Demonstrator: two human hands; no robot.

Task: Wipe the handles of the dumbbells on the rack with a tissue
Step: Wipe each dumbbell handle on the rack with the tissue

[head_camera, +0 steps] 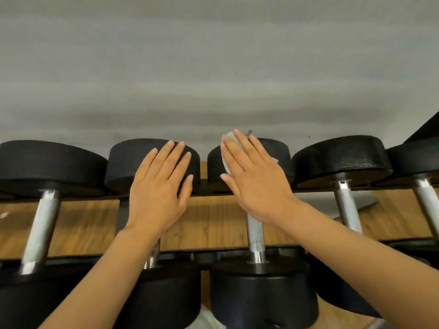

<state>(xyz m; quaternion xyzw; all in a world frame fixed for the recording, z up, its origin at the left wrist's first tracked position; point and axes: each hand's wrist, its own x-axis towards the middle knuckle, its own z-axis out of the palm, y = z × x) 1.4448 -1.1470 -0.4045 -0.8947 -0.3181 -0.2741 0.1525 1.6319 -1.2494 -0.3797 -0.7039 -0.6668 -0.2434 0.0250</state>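
Hands lie flat and spread over a row of dumbbells on a rack [237,254], with neither one gripping. Taking the middle dumbbell [255,236] as the landmark: the right hand [255,180] rests with straight fingers on its far weight, pressing a white tissue [225,160] against the black disc; the tissue peeks out past the fingertips and along the hand's left edge. The palm covers the far end of this dumbbell's silver handle, while the near part of the handle is bare down to the front weight. Just left of the middle dumbbell, the left hand [159,185] lies open on the far weight of the neighbouring dumbbell [152,262], fingers straight, holding nothing. A narrow gap separates the two hands. Right of the landmark, two more handles stand uncovered; far left, another one. A grey wall [213,67] rises directly behind the far weights.
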